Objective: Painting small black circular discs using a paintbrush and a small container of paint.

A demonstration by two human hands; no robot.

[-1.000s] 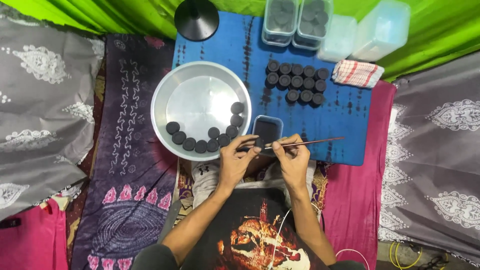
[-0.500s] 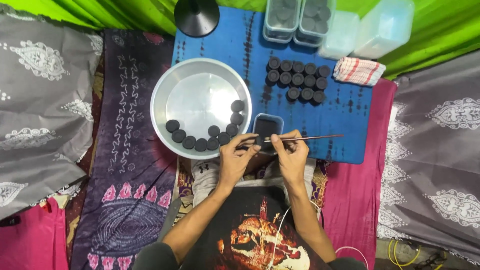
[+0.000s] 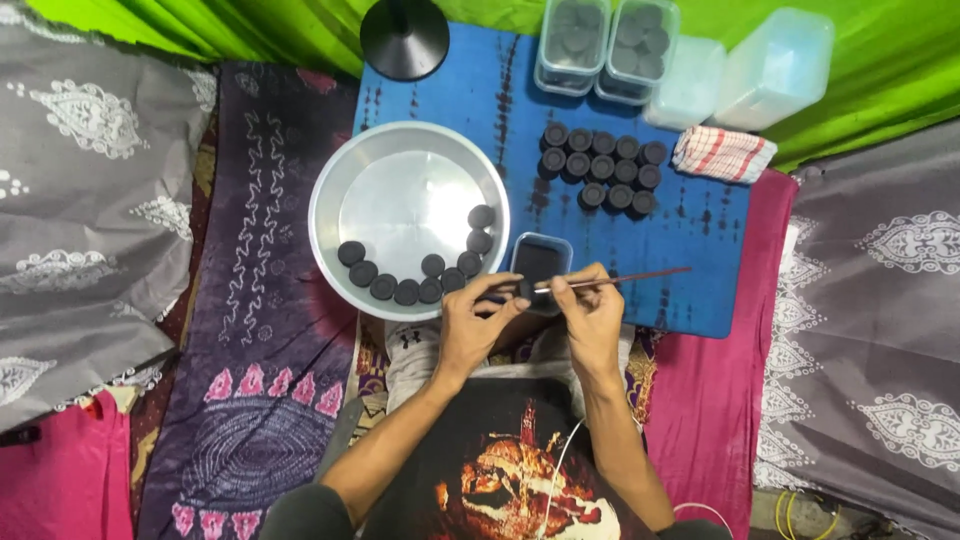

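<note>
My left hand pinches a small black round disc just in front of a small dark rectangular tub. My right hand grips a thin brush whose tip touches the disc. The brush handle points off to the right. Both hands hover above my lap at the near edge of the blue cloth. A round metal pan to the left holds several black discs along its near rim.
A cluster of black discs lies on the blue cloth. Behind it stand two clear boxes of discs and two empty plastic boxes. A checked cloth sits at right, a black lamp base at the back.
The hands stay close together near the dark tub. The brush tip has shifted slightly over the disc. The pan and the discs have not moved.
</note>
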